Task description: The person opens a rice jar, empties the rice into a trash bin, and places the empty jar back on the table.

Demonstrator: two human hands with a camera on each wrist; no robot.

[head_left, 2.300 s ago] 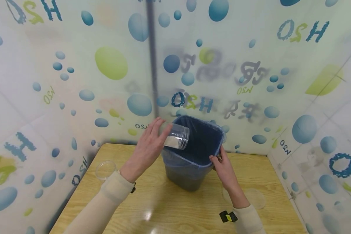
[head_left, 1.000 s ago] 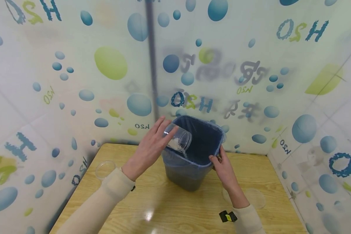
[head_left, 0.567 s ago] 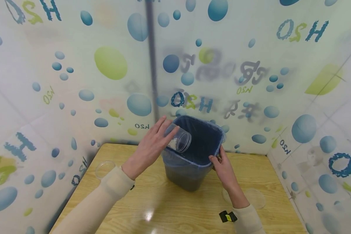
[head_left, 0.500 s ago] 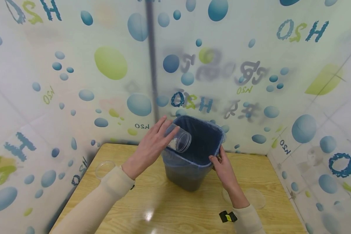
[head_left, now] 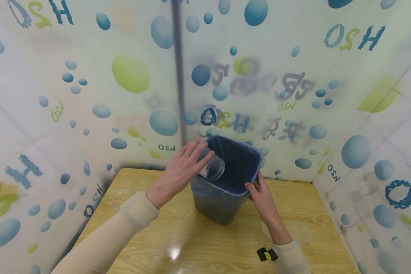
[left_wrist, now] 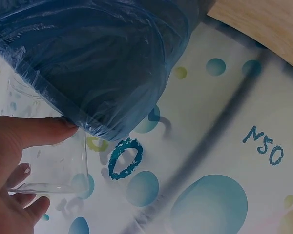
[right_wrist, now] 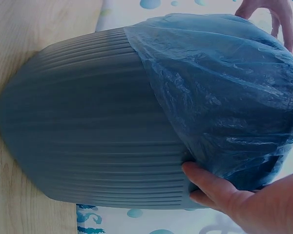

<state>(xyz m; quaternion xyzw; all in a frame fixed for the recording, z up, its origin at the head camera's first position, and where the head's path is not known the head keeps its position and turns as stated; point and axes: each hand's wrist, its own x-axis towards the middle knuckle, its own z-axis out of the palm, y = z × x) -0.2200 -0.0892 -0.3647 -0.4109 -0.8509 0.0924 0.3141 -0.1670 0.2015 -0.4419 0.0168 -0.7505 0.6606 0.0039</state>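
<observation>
My left hand [head_left: 183,167] holds a clear plastic jar [head_left: 216,169] tipped over the near left rim of a dark trash bin [head_left: 214,205]. The jar's open mouth points down into the bin. Only small whitish specks show on its wall [left_wrist: 63,163] in the left wrist view. A thin blue bag [right_wrist: 219,92] lines the bin and folds over its rim. At the bin's right side my right hand [head_left: 262,198] grips the rim, thumb [right_wrist: 210,183] against the outside. The bottom of the bin's inside is hidden.
The bin stands on a wooden table [head_left: 191,247] close to the patterned curtain [head_left: 130,121]. A clear round lid [head_left: 123,198] lies at the left. Two clear round discs [head_left: 299,233] lie at the right, one partly behind my right forearm.
The jar has tipped further, and my left hand has shifted slightly right. White material seen in the jar, some spilling out earlier, has mostly gone from view. My right hand stays put.
</observation>
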